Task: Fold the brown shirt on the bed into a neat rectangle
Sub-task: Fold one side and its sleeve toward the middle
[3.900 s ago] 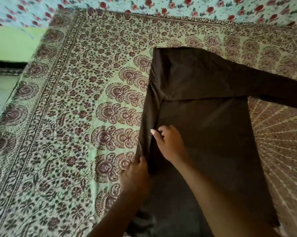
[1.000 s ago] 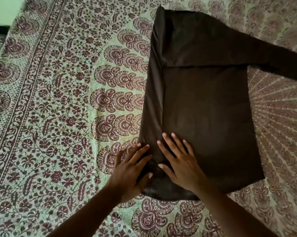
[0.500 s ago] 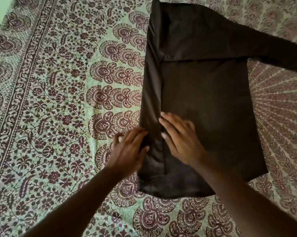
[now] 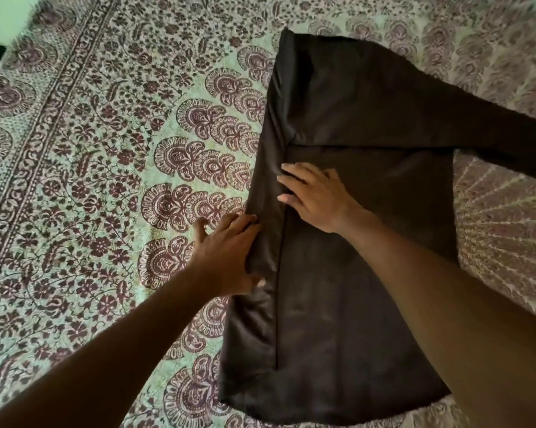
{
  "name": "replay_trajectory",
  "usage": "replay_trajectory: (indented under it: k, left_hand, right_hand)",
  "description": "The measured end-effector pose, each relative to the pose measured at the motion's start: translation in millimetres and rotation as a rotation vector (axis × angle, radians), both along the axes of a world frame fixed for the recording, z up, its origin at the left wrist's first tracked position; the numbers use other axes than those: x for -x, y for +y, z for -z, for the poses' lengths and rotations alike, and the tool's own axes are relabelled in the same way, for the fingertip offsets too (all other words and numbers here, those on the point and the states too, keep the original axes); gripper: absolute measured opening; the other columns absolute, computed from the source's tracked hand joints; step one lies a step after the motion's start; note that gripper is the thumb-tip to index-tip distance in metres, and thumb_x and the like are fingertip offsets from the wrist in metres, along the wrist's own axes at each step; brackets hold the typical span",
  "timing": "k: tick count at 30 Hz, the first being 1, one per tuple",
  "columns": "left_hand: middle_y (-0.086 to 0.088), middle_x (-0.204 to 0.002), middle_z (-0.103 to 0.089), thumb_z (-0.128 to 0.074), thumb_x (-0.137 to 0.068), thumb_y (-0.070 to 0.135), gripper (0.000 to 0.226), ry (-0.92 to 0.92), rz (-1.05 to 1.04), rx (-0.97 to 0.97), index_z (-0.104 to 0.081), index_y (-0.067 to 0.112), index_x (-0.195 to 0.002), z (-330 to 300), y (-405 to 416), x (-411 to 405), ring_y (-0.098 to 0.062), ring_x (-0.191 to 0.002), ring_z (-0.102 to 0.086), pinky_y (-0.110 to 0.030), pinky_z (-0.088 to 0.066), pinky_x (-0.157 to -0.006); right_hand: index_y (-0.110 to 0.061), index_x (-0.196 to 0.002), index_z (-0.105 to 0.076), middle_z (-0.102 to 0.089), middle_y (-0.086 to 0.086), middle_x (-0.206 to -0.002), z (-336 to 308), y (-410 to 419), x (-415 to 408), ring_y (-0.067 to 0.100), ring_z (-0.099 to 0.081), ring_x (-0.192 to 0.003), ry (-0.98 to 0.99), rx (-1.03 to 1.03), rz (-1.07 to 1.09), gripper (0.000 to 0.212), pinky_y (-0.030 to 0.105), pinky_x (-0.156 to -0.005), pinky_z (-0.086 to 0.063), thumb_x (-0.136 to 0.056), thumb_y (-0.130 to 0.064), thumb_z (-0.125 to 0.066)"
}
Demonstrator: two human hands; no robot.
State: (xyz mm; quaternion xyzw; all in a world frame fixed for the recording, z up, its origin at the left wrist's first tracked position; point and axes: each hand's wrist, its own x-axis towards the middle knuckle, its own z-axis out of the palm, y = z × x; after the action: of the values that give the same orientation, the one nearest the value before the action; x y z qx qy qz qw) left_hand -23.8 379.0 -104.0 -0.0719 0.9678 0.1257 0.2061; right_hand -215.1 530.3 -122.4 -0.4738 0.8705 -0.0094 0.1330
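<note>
The brown shirt (image 4: 362, 248) lies flat on the patterned bedspread (image 4: 106, 168). Its left side is folded inward into a narrow strip running top to bottom. One sleeve stretches out to the right past the frame's edge. My right hand (image 4: 314, 196) rests palm down on the shirt's middle, fingers spread and pointing left at the strip's inner edge. My left hand (image 4: 229, 254) presses flat against the strip's outer left edge, thumb on the cloth, fingers partly on the bedspread. Neither hand grips anything.
The bedspread, green with maroon floral and paisley print, covers the whole bed. Its border band (image 4: 44, 125) runs diagonally at the left. A green wall (image 4: 4, 17) shows at the top left corner.
Both hands have slid up along the folded strip, from near the shirt's bottom hem toward its middle. The view has dropped, so the bottom hem now shows in full.
</note>
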Motion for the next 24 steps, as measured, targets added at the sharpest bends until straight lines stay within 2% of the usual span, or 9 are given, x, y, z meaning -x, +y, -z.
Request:
replay_trajectory:
  k: [2, 5, 7, 10, 13, 15, 17, 21, 24]
  left_hand:
    - [0.007, -0.152, -0.045, -0.064, -0.084, 0.060, 0.088, 0.027, -0.032, -0.001, -0.023, 0.031, -0.157, -9, 5, 17, -0.018, -0.143, -0.038, -0.061, -0.017, -0.116]
    - [-0.003, -0.120, -0.068, -0.056, -0.097, 0.042, 0.063, 0.054, -0.094, 0.079, -0.029, 0.025, -0.151, -19, 15, 45, -0.027, -0.118, -0.063, -0.052, -0.025, -0.114]
    - [-0.005, -0.106, -0.072, -0.059, -0.095, 0.033, 0.039, 0.084, -0.124, 0.166, -0.048, 0.024, -0.131, -19, 16, 66, -0.027, -0.110, -0.066, -0.048, -0.033, -0.112]
    - [-0.007, -0.107, -0.068, -0.062, -0.093, 0.021, 0.017, 0.089, -0.205, 0.134, -0.060, 0.020, -0.110, -16, 11, 94, -0.028, -0.117, -0.059, -0.046, -0.045, -0.102]
    - [-0.011, -0.118, -0.060, -0.055, -0.094, 0.012, 0.025, 0.152, -0.336, -0.033, -0.061, 0.014, -0.118, -9, 3, 122, -0.034, -0.117, -0.057, -0.048, -0.053, -0.089]
    - [-0.014, -0.119, -0.061, -0.054, -0.092, 0.008, 0.030, 0.179, -0.426, -0.184, -0.062, 0.013, -0.120, -7, -3, 137, -0.040, -0.107, -0.064, -0.050, -0.057, -0.088]
    - [-0.018, -0.123, -0.060, -0.065, -0.086, 0.009, 0.034, 0.187, -0.473, -0.294, -0.062, 0.008, -0.120, -4, -5, 148, -0.042, -0.104, -0.065, -0.052, -0.056, -0.089]
    - [-0.016, -0.129, -0.057, -0.066, -0.087, 0.005, 0.035, 0.159, -0.511, -0.218, -0.058, 0.007, -0.121, 3, 3, 154, -0.041, -0.103, -0.065, -0.051, -0.056, -0.088]
    - [-0.014, -0.134, -0.054, -0.061, -0.091, 0.007, 0.029, 0.156, -0.502, -0.162, -0.057, 0.008, -0.120, 2, 10, 157, -0.040, -0.107, -0.063, -0.049, -0.055, -0.084]
  right_hand:
    - [-0.028, -0.154, -0.042, -0.024, -0.003, -0.168, -1, 2, 15, 0.022, -0.026, -0.153, -0.036, -0.077, -0.039, 0.051, 0.056, -0.110, -0.033, -0.108, -0.049, -0.035]
    - [-0.024, -0.148, -0.049, -0.033, 0.002, -0.163, -3, 5, 41, 0.025, -0.033, -0.149, 0.019, 0.084, 0.121, 0.043, 0.057, -0.107, -0.039, -0.107, -0.036, -0.046]
    - [-0.023, -0.144, -0.051, -0.037, 0.003, -0.159, -5, 0, 62, 0.027, -0.036, -0.146, 0.016, 0.195, 0.277, 0.040, 0.059, -0.104, -0.041, -0.104, -0.023, -0.052]
    - [-0.022, -0.147, -0.047, -0.031, 0.004, -0.162, -10, -11, 100, 0.027, -0.026, -0.150, -0.057, 0.193, 0.440, 0.048, 0.061, -0.107, -0.035, -0.100, -0.012, -0.053]
    - [-0.020, -0.153, -0.039, -0.022, 0.005, -0.168, -11, -22, 144, 0.027, -0.015, -0.156, -0.091, 0.193, 0.487, 0.055, 0.065, -0.111, -0.033, -0.100, -0.010, -0.055]
    - [-0.021, -0.156, -0.033, -0.019, 0.004, -0.169, -11, -31, 172, 0.027, -0.010, -0.158, -0.110, 0.202, 0.511, 0.061, 0.069, -0.112, -0.031, -0.101, -0.009, -0.055]
    - [-0.022, -0.159, -0.028, -0.020, 0.004, -0.169, -15, -40, 195, 0.028, -0.009, -0.158, -0.116, 0.187, 0.523, 0.065, 0.070, -0.112, -0.030, -0.102, -0.009, -0.056]
    - [-0.030, -0.154, -0.032, -0.032, 0.003, -0.161, -14, -57, 225, 0.032, -0.022, -0.151, -0.105, 0.090, 0.501, 0.067, 0.064, -0.106, -0.028, -0.098, -0.014, -0.064]
    - [-0.026, -0.131, -0.052, -0.043, 0.005, -0.144, -16, -63, 242, 0.035, -0.032, -0.139, -0.017, 0.035, 0.511, 0.041, 0.059, -0.101, -0.029, -0.095, -0.015, -0.068]
